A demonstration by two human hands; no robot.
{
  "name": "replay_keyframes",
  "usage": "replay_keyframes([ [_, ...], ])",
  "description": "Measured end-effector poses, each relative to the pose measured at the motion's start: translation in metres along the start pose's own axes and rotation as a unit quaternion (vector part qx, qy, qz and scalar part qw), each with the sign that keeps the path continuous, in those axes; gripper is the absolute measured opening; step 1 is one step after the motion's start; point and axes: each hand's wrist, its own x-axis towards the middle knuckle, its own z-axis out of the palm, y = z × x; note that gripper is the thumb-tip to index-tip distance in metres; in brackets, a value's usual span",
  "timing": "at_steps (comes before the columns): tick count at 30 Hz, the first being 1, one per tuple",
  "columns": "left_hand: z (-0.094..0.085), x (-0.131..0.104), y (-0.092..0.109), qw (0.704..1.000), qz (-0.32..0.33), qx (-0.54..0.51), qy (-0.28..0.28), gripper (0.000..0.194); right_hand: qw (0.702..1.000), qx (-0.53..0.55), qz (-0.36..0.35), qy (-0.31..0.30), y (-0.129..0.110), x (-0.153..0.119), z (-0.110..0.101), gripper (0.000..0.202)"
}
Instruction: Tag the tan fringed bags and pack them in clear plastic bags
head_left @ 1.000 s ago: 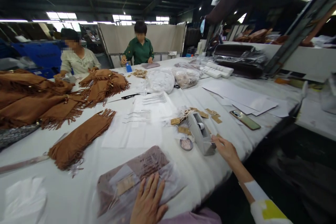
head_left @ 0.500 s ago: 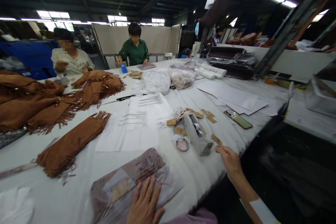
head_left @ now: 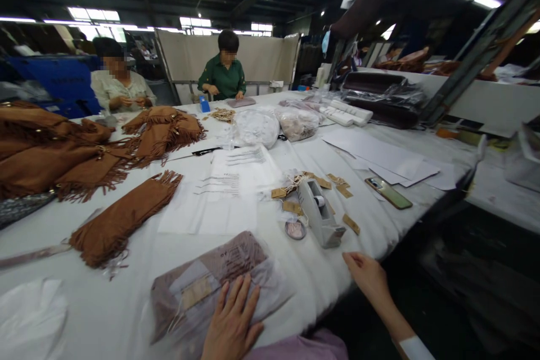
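My left hand (head_left: 233,315) lies flat, fingers spread, on the lower right part of a mauve item in a clear plastic bag (head_left: 242,253), with a tan tag (head_left: 196,292) showing through. At the table's front edge, just below a grey tape dispenser (head_left: 319,216), is my right hand (head_left: 366,277); its fingers are curled and the thumb and index pinched, and anything between them is too small to make out. Beside the dispenser sit a small round dish (head_left: 295,229) and several tan tags (head_left: 351,224).
Brown fringed pieces (head_left: 126,216) lie at left. A phone (head_left: 388,192) and white sheets (head_left: 379,154) are at right. Plastic-wrapped bundles (head_left: 257,128) stand farther back. Two people sit across the table (head_left: 139,292).
My right hand has drawn back slightly from the dispenser and tag, toward the table edge. My left hand stays on the bag. The view has shifted a little.
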Motion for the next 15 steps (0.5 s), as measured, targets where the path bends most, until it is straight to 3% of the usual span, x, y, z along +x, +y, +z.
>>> replay_keyframes([
  [2,-0.003,-0.001,0.000,0.999,-0.009,-0.015,-0.034,0.060,0.992,-0.033,-0.107,-0.062,-0.027,-0.014,-0.002,0.034],
  [4,-0.004,-0.001,-0.001,0.998,-0.018,-0.036,-0.056,0.062,0.957,-0.033,-0.229,-0.173,-0.066,-0.027,-0.003,0.032],
  [6,-0.005,-0.001,-0.002,0.996,-0.024,-0.053,-0.069,0.063,0.893,-0.008,-0.318,-0.318,-0.109,-0.037,-0.005,0.029],
  [8,-0.005,-0.001,-0.003,0.995,-0.028,-0.061,-0.075,0.063,0.804,0.012,-0.363,-0.470,-0.147,-0.041,-0.003,0.027],
  [10,-0.007,0.000,-0.004,0.995,-0.029,-0.063,-0.078,0.063,0.717,0.003,-0.389,-0.578,-0.173,-0.039,0.006,0.027],
  [12,-0.009,0.000,-0.004,0.994,-0.029,-0.063,-0.079,0.063,0.665,-0.047,-0.425,-0.613,-0.190,-0.033,0.025,0.027],
  [15,-0.010,0.001,-0.005,0.994,-0.028,-0.062,-0.081,0.064,0.651,-0.142,-0.486,-0.565,-0.204,-0.025,0.061,0.026],
])
